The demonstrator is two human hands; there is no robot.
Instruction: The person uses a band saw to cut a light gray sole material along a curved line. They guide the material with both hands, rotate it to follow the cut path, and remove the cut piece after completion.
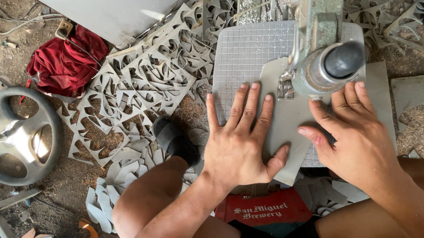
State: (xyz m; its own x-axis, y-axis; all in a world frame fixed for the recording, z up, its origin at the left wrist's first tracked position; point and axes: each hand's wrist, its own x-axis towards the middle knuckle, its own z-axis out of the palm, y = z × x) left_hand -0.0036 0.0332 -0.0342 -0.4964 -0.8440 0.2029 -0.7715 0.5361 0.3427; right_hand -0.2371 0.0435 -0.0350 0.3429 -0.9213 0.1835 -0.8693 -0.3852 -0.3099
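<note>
Dirt floor strewn with grey cut-out panels (pixel 139 85) fills the frame. Your left hand (pixel 238 142) and right hand (pixel 355 137) press flat, fingers spread, on the grey sheet (pixel 289 121) at centre, gripping nothing.

A red crate (pixel 271 212) with pale lettering on a label-like panel sits under the person, between the knees; its lower edge is teal.
</note>
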